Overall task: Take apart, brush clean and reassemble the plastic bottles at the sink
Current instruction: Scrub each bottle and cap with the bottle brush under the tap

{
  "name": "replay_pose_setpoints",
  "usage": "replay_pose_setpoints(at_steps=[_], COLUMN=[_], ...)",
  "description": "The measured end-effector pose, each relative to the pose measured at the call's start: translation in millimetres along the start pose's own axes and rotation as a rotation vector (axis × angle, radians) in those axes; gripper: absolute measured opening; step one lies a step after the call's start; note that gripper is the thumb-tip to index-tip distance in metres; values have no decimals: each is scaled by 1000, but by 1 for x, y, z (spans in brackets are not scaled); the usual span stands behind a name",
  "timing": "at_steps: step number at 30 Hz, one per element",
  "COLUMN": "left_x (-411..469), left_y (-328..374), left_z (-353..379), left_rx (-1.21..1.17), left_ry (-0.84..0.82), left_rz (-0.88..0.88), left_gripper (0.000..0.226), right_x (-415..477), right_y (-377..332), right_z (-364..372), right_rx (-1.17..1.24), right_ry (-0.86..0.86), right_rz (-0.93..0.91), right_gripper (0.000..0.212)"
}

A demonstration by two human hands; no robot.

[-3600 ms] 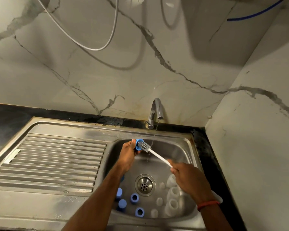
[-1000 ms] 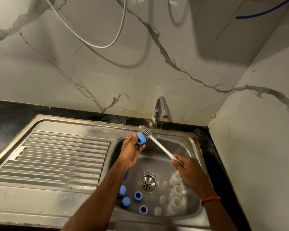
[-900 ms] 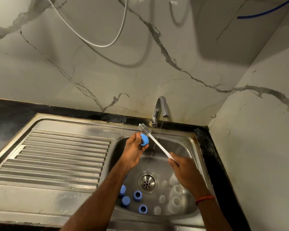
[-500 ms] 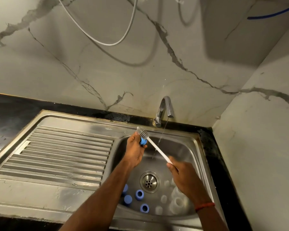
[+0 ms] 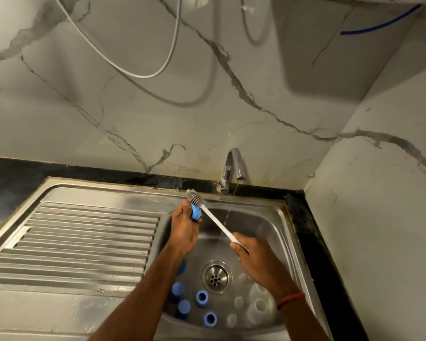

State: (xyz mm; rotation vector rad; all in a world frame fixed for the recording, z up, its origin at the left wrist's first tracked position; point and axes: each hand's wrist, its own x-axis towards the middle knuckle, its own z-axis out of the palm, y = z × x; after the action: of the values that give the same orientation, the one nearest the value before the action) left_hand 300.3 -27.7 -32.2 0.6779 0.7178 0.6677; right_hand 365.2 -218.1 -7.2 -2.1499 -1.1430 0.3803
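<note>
A small blue bottle cap [image 5: 196,212] was held in the middle of the frame, above the back left edge of the sink bowl [image 5: 276,217]. It was gripped by the curled fingers and thumb of the left hand [image 5: 185,232]. A bottle brush [image 5: 215,221] with a long white handle was gripped near its lower end by the right hand [image 5: 258,259], just right of the middle. The handle was slanted up and to the left. The grey bristle head [image 5: 194,196] was seen right at the top of the cap, sticking out past it. Whether it was pushed through the cap could not be told.

A thin stream of water [image 5: 228,215] was let down from the tap [image 5: 233,166], just right of the brush handle. A red band [image 5: 290,300] was worn on the right wrist.

Low in the frame, more blue caps [image 5: 201,298] were left on the bowl floor, left of and below the drain [image 5: 216,277]. Clear bottle parts [image 5: 258,306] were left to the right of the drain, partly hidden by the right arm. The ribbed draining board [image 5: 84,239] was seen at the left.
</note>
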Motion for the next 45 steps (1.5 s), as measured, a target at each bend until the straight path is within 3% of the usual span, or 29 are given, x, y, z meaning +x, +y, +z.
replay_pose_setpoints(at_steps=[4,11,20,24,28,35,39,45], left_x=[3,-3,-1,-3,-2,-5,-12,-9], left_y=[7,1,9,5,1,-11,-14,-19], left_z=[-10,1,-18,-19,-20,-13,-2,4], left_rx=[-109,57,-122,-202,-215,-131,-114,-322], left_ry=[35,-51,-34,-21,20,55,25,78], left_rz=[-10,42,-53,-131,-123,-52,-53,-69], left_gripper=[28,24,34,22,27,27,6,10], right_x=[-17,-11,-8,-3,-9,-11,-5,-11], right_y=[5,1,31,27,25,1,-15,-18], right_z=[2,0,-15,-22,-17,-9,-5,0], right_rx=[20,-101,-207,-245,-162,161,83,-33], right_ry=[-69,69,306,310,278,54,-4,-15], right_rz=[4,40,288,306,293,288,251,174], right_gripper=[20,16,20,21,24,19,21,26])
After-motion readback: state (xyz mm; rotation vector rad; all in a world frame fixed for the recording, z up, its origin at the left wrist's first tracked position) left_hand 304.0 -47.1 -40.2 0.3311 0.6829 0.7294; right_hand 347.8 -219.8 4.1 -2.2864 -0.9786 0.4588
